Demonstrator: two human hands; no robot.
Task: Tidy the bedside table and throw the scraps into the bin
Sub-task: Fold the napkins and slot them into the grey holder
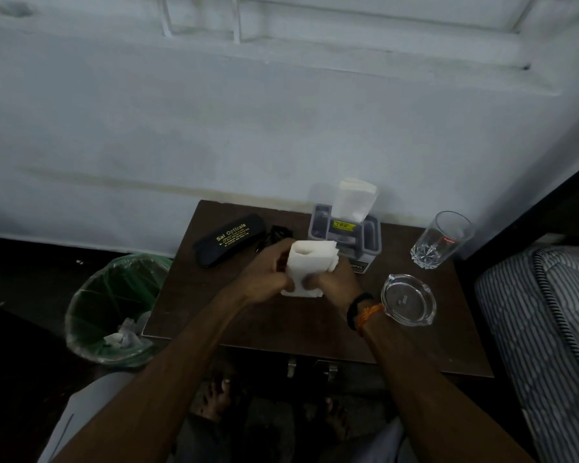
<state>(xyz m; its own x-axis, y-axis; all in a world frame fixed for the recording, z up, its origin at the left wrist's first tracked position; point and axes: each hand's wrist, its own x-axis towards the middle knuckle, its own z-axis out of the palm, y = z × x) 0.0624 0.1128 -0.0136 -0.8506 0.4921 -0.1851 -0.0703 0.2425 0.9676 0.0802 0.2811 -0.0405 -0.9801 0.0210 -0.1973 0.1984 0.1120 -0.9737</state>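
Both hands hold a folded stack of white napkins (310,266) upright above the middle of the dark wooden bedside table (234,315). My left hand (264,274) grips its left side; my right hand (336,279) grips its right side, thumb on the front. Behind them a grey napkin holder (370,237) with a yellow label holds more white napkins (353,198). A green-lined bin (114,309) stands on the floor left of the table, with crumpled white scraps (122,334) inside.
A black spectacle case (229,238) lies at the table's back left, a small dark object (278,233) beside it. A clear drinking glass (440,240) and a glass ashtray (408,299) stand on the right. A striped mattress (542,329) borders the right; the wall is behind.
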